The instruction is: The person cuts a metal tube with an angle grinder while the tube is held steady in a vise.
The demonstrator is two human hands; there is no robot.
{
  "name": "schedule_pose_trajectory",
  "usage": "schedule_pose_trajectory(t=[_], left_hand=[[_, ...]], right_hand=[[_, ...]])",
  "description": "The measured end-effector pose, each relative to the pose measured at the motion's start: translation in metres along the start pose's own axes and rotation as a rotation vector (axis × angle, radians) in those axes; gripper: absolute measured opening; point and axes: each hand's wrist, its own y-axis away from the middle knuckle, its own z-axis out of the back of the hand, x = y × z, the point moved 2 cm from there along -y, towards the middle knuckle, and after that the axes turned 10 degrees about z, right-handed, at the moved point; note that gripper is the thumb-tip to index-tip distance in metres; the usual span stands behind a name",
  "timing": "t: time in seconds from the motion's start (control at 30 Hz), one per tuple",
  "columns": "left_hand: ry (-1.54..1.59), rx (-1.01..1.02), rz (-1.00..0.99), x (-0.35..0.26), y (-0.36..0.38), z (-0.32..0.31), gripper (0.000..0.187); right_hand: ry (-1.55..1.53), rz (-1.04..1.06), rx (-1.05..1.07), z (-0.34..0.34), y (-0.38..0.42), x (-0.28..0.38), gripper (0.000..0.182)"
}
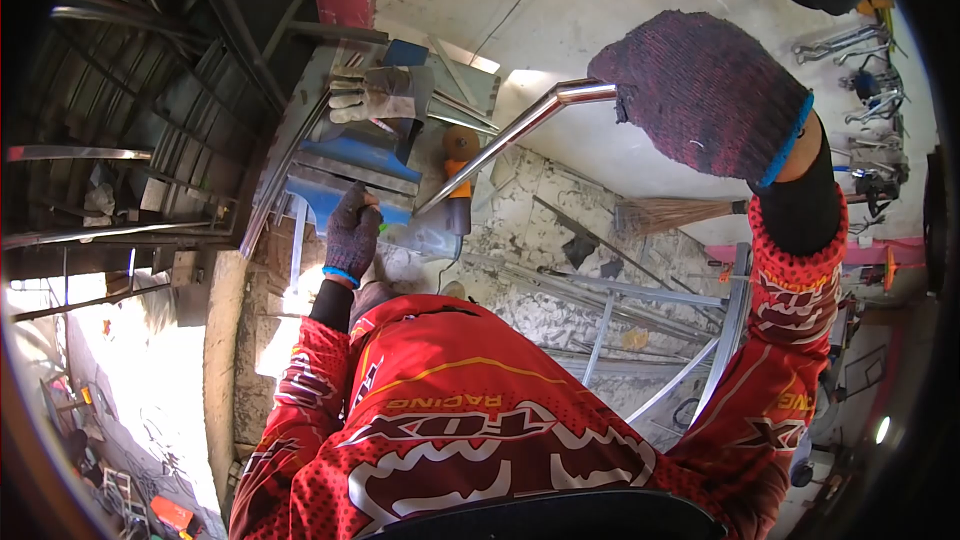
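Observation:
My right hand [705,90], in a dark knit glove with a blue cuff, is raised at the upper right. It is wrapped round one end of a shiny bent metal tube [510,133]. The tube slopes down to the left, its far end beside a blue bench vise [355,175]. Also gloved, my left hand [352,235] is at the vise's near edge with its fingers drawn together. A bare fingertip and a small green spot show there; what it grips is hidden. An orange angle grinder [460,155] lies right of the vise, partly behind the tube.
Pale work gloves [370,95] lie on the metal bench behind the vise. A broom [675,214] and long metal bars [590,290] lie on the stained floor. Hand tools [870,90] hang along the right wall. Dark metal racking [130,110] stands at left.

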Motion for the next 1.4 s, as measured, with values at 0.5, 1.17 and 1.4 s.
schedule_pose_trajectory(t=[0.5,1.17,1.4], left_hand=[[-0.046,-0.019,-0.050,0.001,-0.002,0.003,0.011],[-0.051,-0.014,-0.067,-0.007,-0.007,0.000,0.010],[-0.084,0.206,-0.242,-0.055,-0.016,-0.054,0.018]], right_hand=[[-0.043,0.244,-0.086,-0.014,-0.022,-0.041,0.023],[0.041,0.161,-0.162,-0.025,-0.015,-0.039,0.018],[0.073,0.101,-0.066,-0.025,0.002,-0.021,0.014]])
